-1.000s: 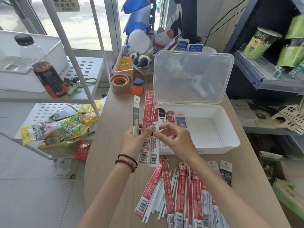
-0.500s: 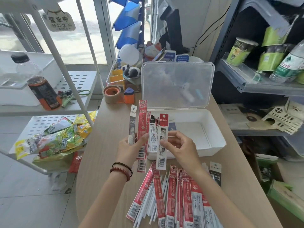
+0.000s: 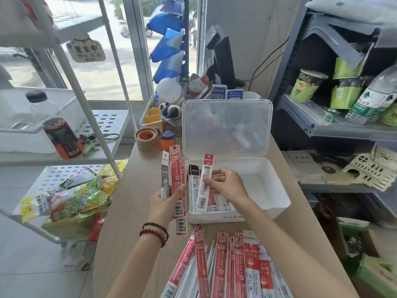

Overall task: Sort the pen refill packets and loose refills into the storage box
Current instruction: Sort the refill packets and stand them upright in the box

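A white storage box point(image 3: 277, 186) stands open on the wooden table, its clear lid point(image 3: 227, 127) upright behind it. My left hand point(image 3: 165, 203) grips a fan of refill packets point(image 3: 176, 179), red and grey, just left of the box. My right hand point(image 3: 227, 186) pinches a white packet with a red top point(image 3: 205, 183) over the box's left end, where a few packets point(image 3: 217, 203) lie inside. A pile of red and white packets and loose white refills point(image 3: 225, 267) lies on the table in front of me.
A tape roll point(image 3: 147, 137) and an orange sharpener point(image 3: 167, 139) sit behind the box's left side, beside a clear organiser with a panda figure point(image 3: 170, 109). A white rack with a bottle point(image 3: 58, 130) and snack bags point(image 3: 71, 196) stands left. Grey shelving point(image 3: 335, 125) stands right.
My right hand has carried the red-topped packet rightwards from beside the left hand's bundle to over the box's left end. The camera has tilted up a little.
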The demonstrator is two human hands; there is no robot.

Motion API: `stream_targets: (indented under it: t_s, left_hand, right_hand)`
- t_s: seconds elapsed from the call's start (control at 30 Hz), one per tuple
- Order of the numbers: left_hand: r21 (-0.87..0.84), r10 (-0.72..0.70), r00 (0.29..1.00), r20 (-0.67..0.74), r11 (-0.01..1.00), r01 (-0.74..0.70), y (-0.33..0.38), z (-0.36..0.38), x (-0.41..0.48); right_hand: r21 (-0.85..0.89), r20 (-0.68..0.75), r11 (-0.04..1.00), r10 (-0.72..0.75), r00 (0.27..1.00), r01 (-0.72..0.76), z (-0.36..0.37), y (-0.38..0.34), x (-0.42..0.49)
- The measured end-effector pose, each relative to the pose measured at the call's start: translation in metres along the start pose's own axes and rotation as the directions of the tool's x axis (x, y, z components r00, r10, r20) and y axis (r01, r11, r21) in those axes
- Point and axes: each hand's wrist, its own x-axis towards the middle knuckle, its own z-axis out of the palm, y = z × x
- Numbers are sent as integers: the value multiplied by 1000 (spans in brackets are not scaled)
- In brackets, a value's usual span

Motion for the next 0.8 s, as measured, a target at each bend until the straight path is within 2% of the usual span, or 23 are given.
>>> stream_targets:
  t_s: [0.13, 0.4, 0.57, 0.67, 0.73, 0.8]
  left_hand:
    - [31, -6, 1000, -25, 1000, 6, 0, -7, -4]
    - [71, 21, 999, -41, 997, -18, 6, -12, -4]
    - [116, 28, 998, -61, 993, -21, 4, -8, 2]
    - [108, 17, 999, -52, 994, -11, 4, -7, 1]
    - [93, 9, 999, -48, 996, -4, 4, -8, 1]
    - [90, 4, 999, -47, 996, 0, 4, -9, 0]
  right_hand:
    - [-176, 36, 983, -38, 999, 44, 27, 1, 13]
    - [-346, -83, 934, -124, 989, 88, 45, 12, 25]
    - [-349, -38, 927, -157, 987, 134, 39, 15, 27]
    - [-383, -104, 913, -192, 976, 138, 37, 17, 26]
    - [-387, -140, 918, -149, 979, 84, 34, 17, 25]
    - [-377, -86, 926, -71, 994, 34, 31, 18, 24]
